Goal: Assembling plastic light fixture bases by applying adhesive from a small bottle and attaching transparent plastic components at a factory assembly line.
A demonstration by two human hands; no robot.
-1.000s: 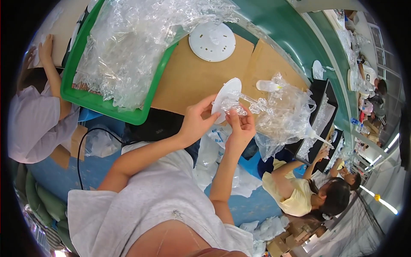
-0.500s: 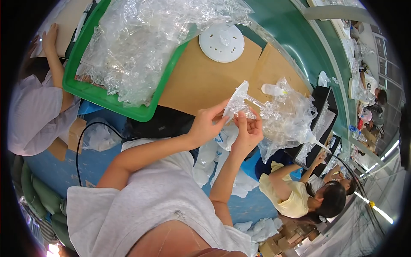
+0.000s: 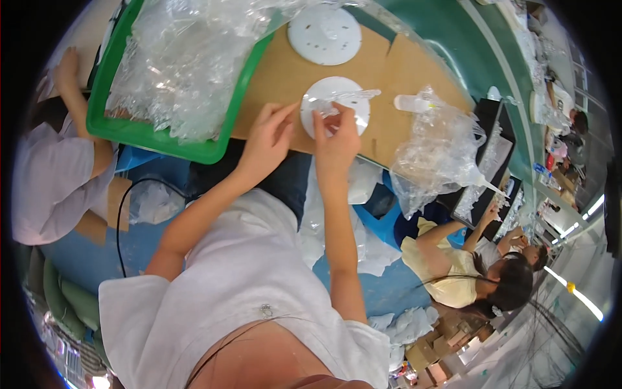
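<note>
A round white disc (image 3: 310, 122) lies on the brown cardboard in front of me, with a clear plastic piece (image 3: 365, 94) across its top. My right hand (image 3: 338, 136) is over the disc's near part, thumb and fingers closed on the clear plastic; the exact grip is partly hidden. Just left of the disc is my left hand (image 3: 265, 142), its fingers stretched out and holding nothing. A second white disc (image 3: 324, 35), also with clear plastic at its centre, rests farther back on the cardboard.
A green tray (image 3: 223, 139) heaped with clear plastic bags (image 3: 175, 71) stands at left. On the right are a capped bottle (image 3: 413, 103), crumpled clear film (image 3: 434, 146) and a black tray (image 3: 483, 159). Co-workers sit at left (image 3: 65, 172) and right (image 3: 453, 269).
Both hands have moved away from me; the disc they held up is now down on the cardboard. My left hand has let go of it and shifted left.
</note>
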